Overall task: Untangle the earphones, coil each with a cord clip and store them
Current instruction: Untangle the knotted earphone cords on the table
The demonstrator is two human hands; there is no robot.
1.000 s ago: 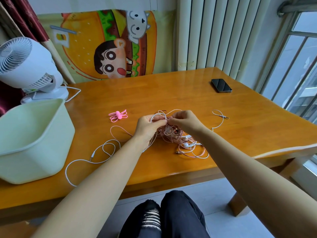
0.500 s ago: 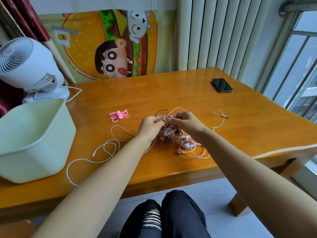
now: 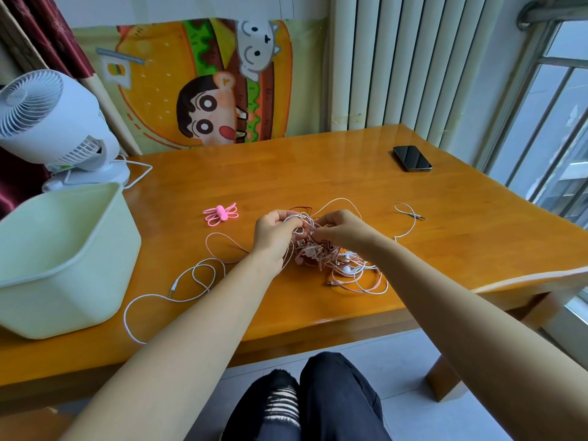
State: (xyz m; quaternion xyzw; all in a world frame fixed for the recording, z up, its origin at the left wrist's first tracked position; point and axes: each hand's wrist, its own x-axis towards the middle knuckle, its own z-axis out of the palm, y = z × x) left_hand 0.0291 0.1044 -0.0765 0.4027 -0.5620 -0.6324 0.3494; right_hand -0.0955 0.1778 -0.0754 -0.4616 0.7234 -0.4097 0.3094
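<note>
- The earphone tangle [image 3: 321, 249] lies on the worktop [image 3: 318, 173] near its front edge, a knot of thin pink, white and dark cords with loose loops trailing out to both sides.
- I judge the cords light, limp and springy. They will offer no resistance until a loop cinches, so hard pulling could tighten the knot or strain the fine wire at an earbud or plug.
- I would take hold at a free end, such as the white plug [image 3: 172, 289] lying to the left, and feed it back through rather than tug the middle.
- My left hand [image 3: 273, 232] is curled, its fingers pinching white strands at the top of the knot.
- My right hand [image 3: 342, 229] is likewise closed on cords just beside it, fingertips nearly meeting the left's.
- Both forearms reach forward and converge over the tangle, wrists raised slightly off the worktop.
- The pink cord clips [image 3: 221, 214] sit untouched to the left, and the pale bin [image 3: 63, 265] waits further left.
</note>
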